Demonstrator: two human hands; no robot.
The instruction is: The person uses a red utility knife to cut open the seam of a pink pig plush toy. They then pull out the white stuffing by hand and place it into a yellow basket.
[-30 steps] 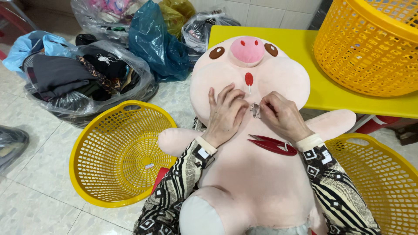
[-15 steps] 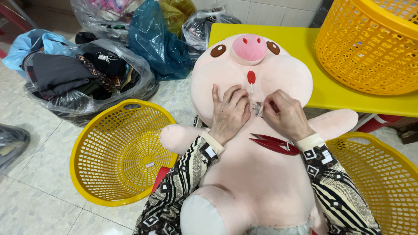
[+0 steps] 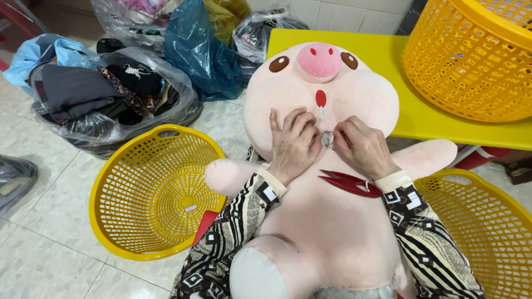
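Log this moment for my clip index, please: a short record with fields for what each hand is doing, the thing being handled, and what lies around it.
left hand: fingers pressed on the plush pig's chin, thumb up
right hand: pinching a small silvery item at the pig's neck; what it is cannot be told
plush pig: large, pink, lying face up across the person's lap, red bow at the neck
left of pig: empty yellow basket on the tiled floor
right of pig: second yellow basket
behind: yellow table with a third basket; bags of clothes

A pale tiled floor (image 3: 44, 221) meets a white tiled wall (image 3: 354, 14), with a yellow tabletop (image 3: 399, 66) at right and bagged clothes (image 3: 111, 94) heaped behind.
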